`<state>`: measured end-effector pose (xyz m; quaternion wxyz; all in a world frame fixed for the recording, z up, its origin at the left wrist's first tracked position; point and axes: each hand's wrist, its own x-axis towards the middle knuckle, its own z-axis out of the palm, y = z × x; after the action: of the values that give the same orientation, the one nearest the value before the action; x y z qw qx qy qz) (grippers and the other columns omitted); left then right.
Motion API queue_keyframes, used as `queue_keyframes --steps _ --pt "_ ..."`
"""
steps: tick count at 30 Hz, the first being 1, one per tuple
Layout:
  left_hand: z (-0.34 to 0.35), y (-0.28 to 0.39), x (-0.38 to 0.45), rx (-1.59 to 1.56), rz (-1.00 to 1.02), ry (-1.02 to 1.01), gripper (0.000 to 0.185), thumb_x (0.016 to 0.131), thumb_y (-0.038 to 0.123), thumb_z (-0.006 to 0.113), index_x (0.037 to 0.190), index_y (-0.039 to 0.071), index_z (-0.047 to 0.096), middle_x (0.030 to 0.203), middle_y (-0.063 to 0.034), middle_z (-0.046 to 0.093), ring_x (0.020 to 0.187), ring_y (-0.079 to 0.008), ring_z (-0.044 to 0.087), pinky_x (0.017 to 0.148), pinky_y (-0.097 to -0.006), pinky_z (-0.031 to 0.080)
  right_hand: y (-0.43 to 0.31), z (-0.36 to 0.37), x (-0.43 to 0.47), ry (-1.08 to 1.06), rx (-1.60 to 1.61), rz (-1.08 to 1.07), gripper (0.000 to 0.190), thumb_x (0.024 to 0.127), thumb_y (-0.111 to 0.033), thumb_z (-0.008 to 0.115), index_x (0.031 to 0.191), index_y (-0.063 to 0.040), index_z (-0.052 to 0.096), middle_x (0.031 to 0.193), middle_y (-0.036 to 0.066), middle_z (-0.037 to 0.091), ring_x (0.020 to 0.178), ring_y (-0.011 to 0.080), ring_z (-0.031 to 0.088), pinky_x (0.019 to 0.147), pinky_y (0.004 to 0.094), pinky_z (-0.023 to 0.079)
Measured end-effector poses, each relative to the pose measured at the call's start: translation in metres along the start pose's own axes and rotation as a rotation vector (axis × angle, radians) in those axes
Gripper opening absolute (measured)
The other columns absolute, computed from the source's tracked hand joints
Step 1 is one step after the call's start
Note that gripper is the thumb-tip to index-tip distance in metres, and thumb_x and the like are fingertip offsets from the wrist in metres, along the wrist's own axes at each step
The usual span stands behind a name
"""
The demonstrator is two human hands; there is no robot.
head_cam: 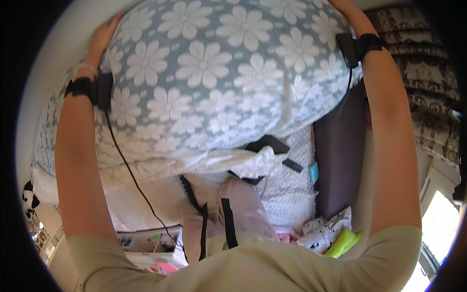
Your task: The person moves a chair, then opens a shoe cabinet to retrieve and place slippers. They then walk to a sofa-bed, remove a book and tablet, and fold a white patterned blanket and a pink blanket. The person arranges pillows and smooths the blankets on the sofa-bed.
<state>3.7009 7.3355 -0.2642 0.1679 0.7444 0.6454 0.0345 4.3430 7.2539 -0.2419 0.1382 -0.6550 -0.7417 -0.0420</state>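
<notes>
A large floral bed cover, grey-blue with white daisies, bulges up between my arms and fills the upper view. My left hand grips its left edge, with the fingertips partly hidden at the fabric. At the top right, my right hand holds the opposite edge; its fingers are cut off by the frame and hidden by the cloth. Each wrist wears a black strap with a small box. From the left box a black cable runs down to my waist. White cloth hangs below the cover's near edge.
I kneel or stand against a bed with a white textured spread. A dark padded bed side runs along the right. Black flat objects and a small blue item lie there. An open drawer stands at lower left, a patterned curtain at right.
</notes>
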Motion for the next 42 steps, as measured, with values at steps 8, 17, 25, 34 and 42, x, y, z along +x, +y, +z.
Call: queue_keyframes --steps 8,17,25,34,42 --pt "0.021 -0.007 -0.153 0.362 0.585 0.439 0.059 0.095 0.045 0.042 0.142 0.009 0.038 0.146 -0.0147 0.037 0.136 -0.0304 0.033 0.110 -0.0372 0.025 -0.144 -0.025 -0.249 0.263 0.073 -0.316 0.058 0.082 -0.020 0.066 0.135 -0.006 0.044 0.123 0.015 0.057 0.113 0.0380 0.052 0.097 0.0475 0.038" --pt "0.070 0.087 -0.434 -0.536 0.231 -0.301 0.052 0.082 0.016 0.066 0.131 0.006 0.050 0.136 -0.0122 0.050 0.130 -0.0255 0.042 0.110 -0.0376 0.028 -0.324 0.174 -0.498 -0.631 0.428 -0.030 0.029 0.081 -0.023 0.064 0.106 -0.009 0.060 0.108 0.014 0.059 0.103 0.0321 0.054 0.085 0.0449 0.046" --pt "0.101 0.020 -0.503 -0.392 0.168 -0.222 0.058 0.073 0.021 0.074 0.125 0.007 0.052 0.129 -0.0163 0.051 0.117 -0.0342 0.048 0.099 -0.0416 0.039 -0.302 0.151 -0.479 -0.552 0.841 -0.064 0.012 0.082 -0.017 0.063 0.080 -0.007 0.057 0.079 0.009 0.056 0.072 0.0240 0.056 0.060 0.0359 0.041" --pt "-0.004 0.098 -0.449 0.073 0.532 -0.142 0.074 0.060 0.030 0.079 0.126 0.011 0.052 0.117 -0.0114 0.054 0.113 -0.0263 0.049 0.098 -0.0430 0.034 -0.179 -0.177 -0.372 -0.236 0.810 0.125 0.013 0.092 -0.002 0.053 0.081 -0.004 0.046 0.072 -0.002 0.035 0.062 0.0044 0.031 0.053 0.0224 0.025" --pt "-0.103 0.064 -0.388 0.160 0.408 -0.149 0.036 0.064 0.007 0.068 0.099 0.012 0.063 0.091 -0.0061 0.059 0.091 -0.0262 0.057 0.078 -0.0369 0.044 -0.095 -0.324 -0.250 -0.028 0.255 -0.267 0.034 0.060 -0.012 0.081 0.079 0.004 0.057 0.070 0.012 0.052 0.061 0.0197 0.048 0.055 0.0312 0.038"
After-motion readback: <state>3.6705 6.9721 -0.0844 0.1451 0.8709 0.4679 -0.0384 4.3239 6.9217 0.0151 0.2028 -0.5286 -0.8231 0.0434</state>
